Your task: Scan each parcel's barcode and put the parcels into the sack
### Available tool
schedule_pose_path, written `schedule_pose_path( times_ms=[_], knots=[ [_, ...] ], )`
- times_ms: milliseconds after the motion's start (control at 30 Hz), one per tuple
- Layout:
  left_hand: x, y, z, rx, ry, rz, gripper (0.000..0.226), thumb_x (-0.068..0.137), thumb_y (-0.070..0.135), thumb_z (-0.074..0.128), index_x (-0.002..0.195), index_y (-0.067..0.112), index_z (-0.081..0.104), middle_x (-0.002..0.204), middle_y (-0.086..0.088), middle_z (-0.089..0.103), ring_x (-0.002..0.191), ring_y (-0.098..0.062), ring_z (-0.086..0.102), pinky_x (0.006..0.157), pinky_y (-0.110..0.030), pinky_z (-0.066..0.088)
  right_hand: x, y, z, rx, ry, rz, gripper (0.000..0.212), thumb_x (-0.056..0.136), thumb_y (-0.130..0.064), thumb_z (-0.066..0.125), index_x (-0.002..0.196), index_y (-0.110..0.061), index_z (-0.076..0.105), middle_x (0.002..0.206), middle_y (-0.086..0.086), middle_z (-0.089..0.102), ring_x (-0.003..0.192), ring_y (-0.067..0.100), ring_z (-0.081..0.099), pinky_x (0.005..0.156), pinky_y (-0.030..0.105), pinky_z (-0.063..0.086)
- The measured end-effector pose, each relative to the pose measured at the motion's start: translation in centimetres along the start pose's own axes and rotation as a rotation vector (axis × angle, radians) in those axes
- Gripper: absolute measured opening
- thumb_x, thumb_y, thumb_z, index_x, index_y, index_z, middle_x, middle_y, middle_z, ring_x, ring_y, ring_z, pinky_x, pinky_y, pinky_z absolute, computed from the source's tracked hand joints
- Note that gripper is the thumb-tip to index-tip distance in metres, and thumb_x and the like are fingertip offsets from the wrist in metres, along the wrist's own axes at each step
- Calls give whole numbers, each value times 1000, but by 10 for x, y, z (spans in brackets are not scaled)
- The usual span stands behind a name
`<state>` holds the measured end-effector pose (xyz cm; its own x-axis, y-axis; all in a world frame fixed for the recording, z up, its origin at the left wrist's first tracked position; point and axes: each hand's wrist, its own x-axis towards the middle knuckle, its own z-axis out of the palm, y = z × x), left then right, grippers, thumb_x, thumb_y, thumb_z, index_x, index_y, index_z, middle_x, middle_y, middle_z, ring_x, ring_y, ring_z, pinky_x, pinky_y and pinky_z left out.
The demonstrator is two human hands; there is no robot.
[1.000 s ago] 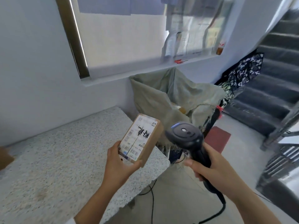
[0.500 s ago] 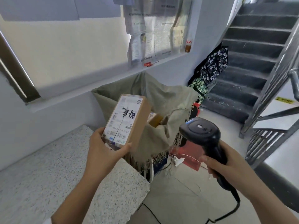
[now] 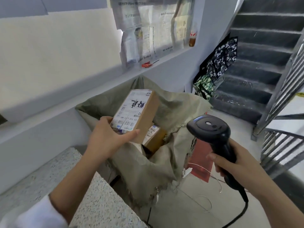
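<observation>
Nearest the camera, a white sleeve (image 3: 32,214) lies over the corner of a speckled stone counter (image 3: 98,203). From it the left hand (image 3: 108,137) reaches forward and grips a brown cardboard parcel (image 3: 136,114) by its near end, thumb across the bottom edge of the white shipping label and the other fingers curled under the left side. The parcel is tilted with the label facing up, and it hangs over the open mouth of the grey-green woven sack (image 3: 148,170), which stands just beyond the counter's edge. To the right, the right hand (image 3: 233,160) is wrapped round the handle of a black barcode scanner (image 3: 212,129) whose head points left towards the sack; its cable (image 3: 243,209) drops to the floor. Inside the sack, below the held parcel, another labelled carton (image 3: 155,137) shows. A red mat (image 3: 200,160) lies on the floor behind the scanner. Farther back a black-and-white patterned bag (image 3: 220,56) leans at the foot of grey stairs (image 3: 256,46), and printed sheets (image 3: 151,27) hang over the window ledge.
</observation>
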<state>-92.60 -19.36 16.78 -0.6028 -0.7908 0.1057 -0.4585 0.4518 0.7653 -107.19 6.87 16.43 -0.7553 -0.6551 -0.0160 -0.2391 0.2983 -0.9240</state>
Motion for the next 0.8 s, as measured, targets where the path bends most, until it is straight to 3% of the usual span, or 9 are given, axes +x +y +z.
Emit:
schedule_pose_path(
  times_ms=[167, 333, 533, 633, 800],
  knots=[
    [60, 7, 43, 195, -102, -50, 85, 63, 48, 81, 127, 8, 42, 91, 12, 52, 76, 0, 53, 58, -17, 44, 73, 21, -23, -50, -85, -39, 22, 81, -14, 68, 86, -30, 55, 57, -14, 63, 49, 0, 56, 58, 23, 41],
    [125, -4, 95, 401, -301, -245, 82, 65, 49, 80, 126, 8, 42, 112, -1, 55, 98, -15, 55, 84, -33, 52, 148, 37, -55, -84, -239, -55, 17, 80, -17, 70, 85, -26, 57, 58, -7, 63, 49, 3, 56, 59, 23, 42],
    [154, -30, 154, 501, -540, -334, 92, 66, 43, 81, 138, 11, 33, 127, -3, 47, 112, -18, 49, 92, -29, 46, 208, 58, -73, -73, -310, -48, 13, 81, -17, 68, 86, -21, 57, 55, -4, 62, 47, 3, 56, 51, 13, 44],
    [155, -45, 178, 583, -608, -343, 100, 64, 43, 81, 142, 12, 26, 137, -6, 38, 124, -21, 41, 101, -29, 40, 222, 67, -75, -41, -356, -5, 12, 82, -16, 68, 88, -18, 57, 53, -2, 61, 48, 5, 56, 51, 14, 44],
    [147, -68, 203, 514, -663, -451, 92, 73, 37, 76, 145, 17, 23, 141, -5, 37, 126, -21, 39, 105, -33, 37, 231, 75, -73, -1, -393, 33, 13, 83, -14, 67, 90, -16, 57, 53, 1, 58, 48, 7, 55, 48, 12, 44]
  ],
)
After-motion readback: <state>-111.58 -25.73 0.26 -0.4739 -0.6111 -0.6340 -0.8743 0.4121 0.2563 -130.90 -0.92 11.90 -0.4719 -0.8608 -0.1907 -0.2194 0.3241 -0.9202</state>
